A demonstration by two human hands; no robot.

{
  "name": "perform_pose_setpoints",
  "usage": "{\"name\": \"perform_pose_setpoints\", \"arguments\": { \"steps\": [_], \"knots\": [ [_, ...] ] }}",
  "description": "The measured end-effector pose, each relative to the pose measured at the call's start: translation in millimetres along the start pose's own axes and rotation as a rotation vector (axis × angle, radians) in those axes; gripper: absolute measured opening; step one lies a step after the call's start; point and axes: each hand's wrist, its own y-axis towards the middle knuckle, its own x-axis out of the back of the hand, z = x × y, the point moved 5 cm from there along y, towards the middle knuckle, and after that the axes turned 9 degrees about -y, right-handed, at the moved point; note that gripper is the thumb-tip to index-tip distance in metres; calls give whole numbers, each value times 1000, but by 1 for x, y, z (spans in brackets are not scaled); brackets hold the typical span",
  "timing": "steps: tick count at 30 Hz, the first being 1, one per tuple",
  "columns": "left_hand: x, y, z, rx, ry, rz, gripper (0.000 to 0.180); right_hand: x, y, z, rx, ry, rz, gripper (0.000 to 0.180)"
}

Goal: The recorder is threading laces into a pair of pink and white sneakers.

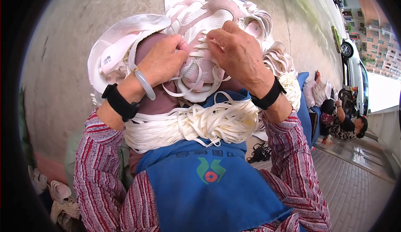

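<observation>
On my lap lies a pink and white mesh shoe upper [194, 74], partly threaded with a white shoelace [196, 54]. My right hand [240, 54] is closed in a pinch on the lace beside the eyelets. To the left, my left hand [165, 58] is closed at the upper's edge; what its fingertips hold is hidden. Loose lace loops hang below the upper. A thick bundle of cream laces [196, 123] lies across my lap, nearer than the upper.
More pink and white uppers [211, 12] are piled beyond my hands, with another stack of uppers [119, 50] at left. A blue apron [192, 182] covers my front. At right sits another person [346, 125] near parked vehicles [353, 65]. Concrete ground [67, 48] surrounds the pile.
</observation>
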Motion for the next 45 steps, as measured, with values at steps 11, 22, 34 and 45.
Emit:
{"name": "perform_pose_setpoints", "arguments": {
  "steps": [11, 22, 34, 45],
  "knots": [
    [-3, 0, 0, -39, -60, 53, 20, -18, 7, 5, 39, -77, 8, 8],
    [-3, -3, -3, 14, -44, 27, 23, -23, 24, -32, -214, 600, 350, 24],
    [-3, -4, -3, -36, -40, 54, 24, -6, 25, -30, -106, 532, 332, 28],
    [-1, -3, 0, -32, -18, 85, 24, -26, 30, -11, -89, 464, 353, 24]
  ]
}}
